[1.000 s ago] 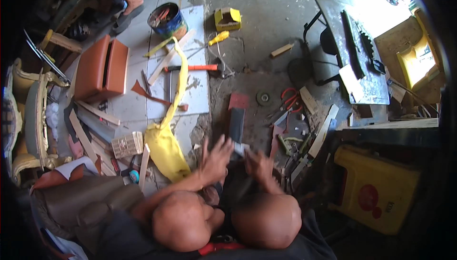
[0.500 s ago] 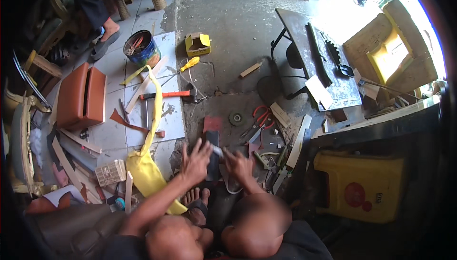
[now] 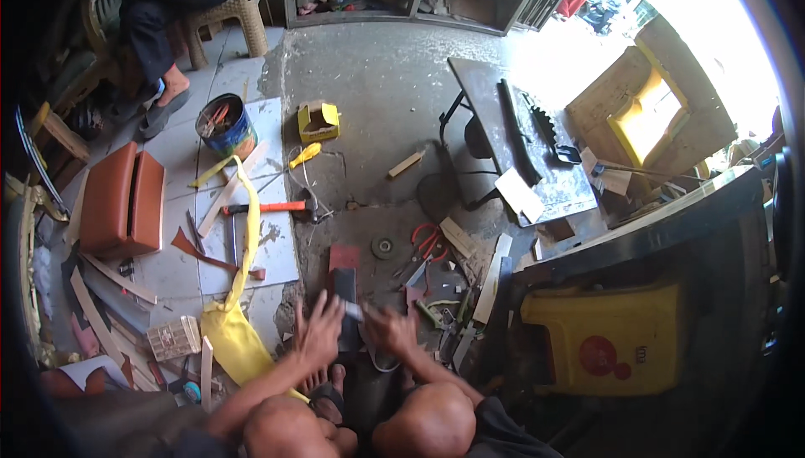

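Low in front of me, my right hand [image 3: 391,331] is closed around one end of a short, flat, pale grey piece [image 3: 353,311]; its exact kind is unclear. My left hand [image 3: 319,332] has its fingers stretched out and apart, the fingertips at the piece's other end. Both hands are over a dark flat strip [image 3: 345,284] on the floor, with a red piece [image 3: 343,255] at its far end. A thin, pale curved band [image 3: 384,364] hangs below my right hand. Scissors with red handles [image 3: 428,243] and a round dark roll [image 3: 382,247] are beyond my hands.
At left are a yellow cloth [image 3: 237,336], an orange-handled hammer [image 3: 277,207], a tin of tools [image 3: 226,127] and brown cushions [image 3: 124,202]. A low table [image 3: 549,194] stands at far right, a yellow stool [image 3: 620,341] nearer. Another person's foot [image 3: 172,93] is at back left.
My view has tilted up and turned slightly right, so the scene sits lower and further left. Both hands remain at the pale grey piece above the dark strip.
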### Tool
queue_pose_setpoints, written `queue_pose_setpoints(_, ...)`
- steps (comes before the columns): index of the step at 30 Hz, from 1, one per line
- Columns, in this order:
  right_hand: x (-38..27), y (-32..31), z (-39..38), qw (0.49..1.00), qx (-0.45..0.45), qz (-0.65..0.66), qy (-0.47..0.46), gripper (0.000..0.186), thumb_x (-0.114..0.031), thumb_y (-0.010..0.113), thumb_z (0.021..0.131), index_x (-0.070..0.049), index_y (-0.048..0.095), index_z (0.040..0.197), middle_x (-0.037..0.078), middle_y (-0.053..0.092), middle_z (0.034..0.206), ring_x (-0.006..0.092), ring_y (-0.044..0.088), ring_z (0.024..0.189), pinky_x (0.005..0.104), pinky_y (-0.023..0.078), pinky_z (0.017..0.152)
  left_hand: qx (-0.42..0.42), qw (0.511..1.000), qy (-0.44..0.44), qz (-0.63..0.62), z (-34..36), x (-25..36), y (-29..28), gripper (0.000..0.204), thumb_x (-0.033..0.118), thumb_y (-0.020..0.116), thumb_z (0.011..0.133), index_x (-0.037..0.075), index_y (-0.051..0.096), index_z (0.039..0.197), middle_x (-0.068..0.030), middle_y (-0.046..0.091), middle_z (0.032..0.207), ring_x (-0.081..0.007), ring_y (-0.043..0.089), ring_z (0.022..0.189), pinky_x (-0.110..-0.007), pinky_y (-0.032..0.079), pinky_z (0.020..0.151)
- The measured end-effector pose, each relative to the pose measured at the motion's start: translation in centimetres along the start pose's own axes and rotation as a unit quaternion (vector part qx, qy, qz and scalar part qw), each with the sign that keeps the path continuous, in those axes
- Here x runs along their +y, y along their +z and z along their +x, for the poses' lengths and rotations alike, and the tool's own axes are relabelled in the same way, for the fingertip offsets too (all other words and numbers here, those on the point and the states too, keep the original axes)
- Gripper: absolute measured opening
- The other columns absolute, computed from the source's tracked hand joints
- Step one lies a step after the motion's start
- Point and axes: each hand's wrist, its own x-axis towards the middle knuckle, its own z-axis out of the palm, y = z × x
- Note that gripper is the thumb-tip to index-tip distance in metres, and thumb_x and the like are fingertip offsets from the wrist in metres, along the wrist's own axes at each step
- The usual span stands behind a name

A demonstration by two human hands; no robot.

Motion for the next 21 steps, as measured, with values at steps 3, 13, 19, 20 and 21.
queue_pose_setpoints(3,-1.1,0.1,-5.1,0.999,-0.018,0.049,-0.014,0.049,-0.034,0.077,0.089,-0.034,0.070,0.138,0.008,0.062,0.080,0.0295,0.064,0.053,0.0460,0.053,0.049,-0.026,0.999,-0.015,-0.019,-5.5,1.9,1.3,0.068,0.032,0.066,0.090,0.008,0.053,0.152,-0.0117,0.051,0.159,-0.0320,0.033,0.156,-0.076,0.009,0.119)
queue_pose_setpoints(13,-1.9,1.3,-5.8,0.997,0.025,0.062,-0.024,0.045,-0.041,0.077,0.088,-0.029,0.073,0.132,0.012,0.068,0.092,0.0318,0.069,0.059,0.0509,0.055,0.054,-0.011,1.000,-0.015,-0.002,-7.1,2.2,1.4,0.076,0.036,0.072,0.084,0.006,0.054,0.152,-0.0106,0.046,0.162,-0.0322,0.030,0.157,-0.076,0.009,0.120)
queue_pose_setpoints(19,0.6,1.0,6.3,0.998,-0.019,0.047,0.046,0.043,-0.035,0.079,0.086,-0.028,0.075,0.129,0.014,0.069,0.090,0.0315,0.069,0.058,0.0480,0.054,0.052,0.058,0.997,-0.043,-0.040,4.9,-1.9,-1.5,0.051,0.016,0.053,0.101,0.002,0.053,0.150,-0.0154,0.050,0.158,-0.0356,0.034,0.155,-0.070,0.019,0.121)
queue_pose_setpoints(20,-0.2,1.4,3.3,0.999,-0.023,0.041,0.024,0.042,-0.035,0.079,0.086,-0.028,0.075,0.128,0.014,0.069,0.089,0.0317,0.069,0.057,0.0479,0.053,0.051,0.046,0.998,-0.039,-0.019,3.4,-1.6,-1.0,0.053,0.020,0.057,0.099,0.005,0.055,0.149,-0.0130,0.049,0.160,-0.0349,0.032,0.156,-0.072,0.017,0.120)
queue_pose_setpoints(21,0.1,0.9,-0.3,1.000,-0.015,0.021,0.004,0.041,-0.034,0.079,0.087,-0.028,0.076,0.127,0.014,0.069,0.088,0.0319,0.069,0.056,0.0477,0.053,0.050,-0.013,0.999,-0.036,-0.010,1.2,0.3,-1.3,0.056,0.023,0.060,0.096,0.007,0.055,0.150,-0.0115,0.047,0.162,-0.0343,0.029,0.158,-0.074,0.015,0.119)
